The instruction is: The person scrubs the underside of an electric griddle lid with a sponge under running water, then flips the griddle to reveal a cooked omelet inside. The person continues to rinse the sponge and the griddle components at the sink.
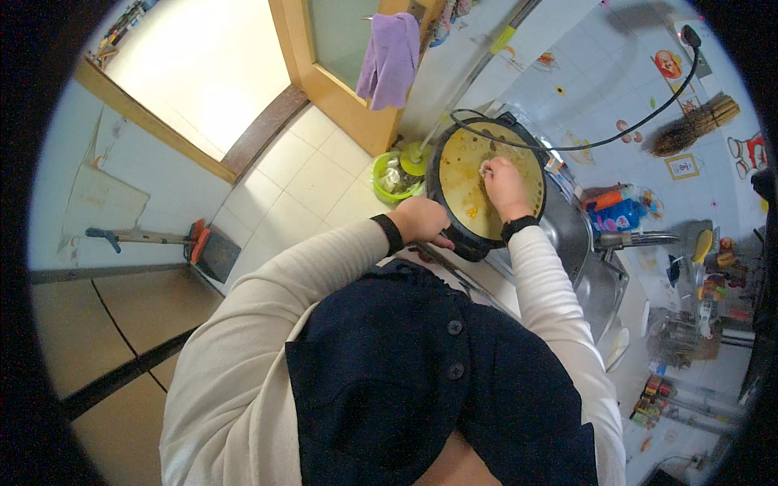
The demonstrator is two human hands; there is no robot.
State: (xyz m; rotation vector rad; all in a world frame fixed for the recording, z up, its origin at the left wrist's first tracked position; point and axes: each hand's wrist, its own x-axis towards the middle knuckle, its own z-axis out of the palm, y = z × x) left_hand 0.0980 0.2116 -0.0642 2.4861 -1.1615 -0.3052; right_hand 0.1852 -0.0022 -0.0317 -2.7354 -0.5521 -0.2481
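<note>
A round electric griddle (454, 182) with a pale yellow plate and a black rim lies in front of me, beside the sink. Brown stains and greasy residue mark its plate, and a small orange patch (471, 212) shows near the lower left. My right hand (507, 187) is over the plate, pinching a small crumpled white wad (484, 168), perhaps tissue or cloth, against the surface. At the near left edge, my left hand (423, 222) grips the griddle's black rim; part of its fingers is hidden.
A black power cord (598, 146) arcs across the griddle to a wall plug (690, 36). To the right are a steel sink (562, 234), its faucet (638, 239) and a blue bottle (620, 215). A green bin (389, 193) stands on the floor below, near a door with a purple towel (391, 58).
</note>
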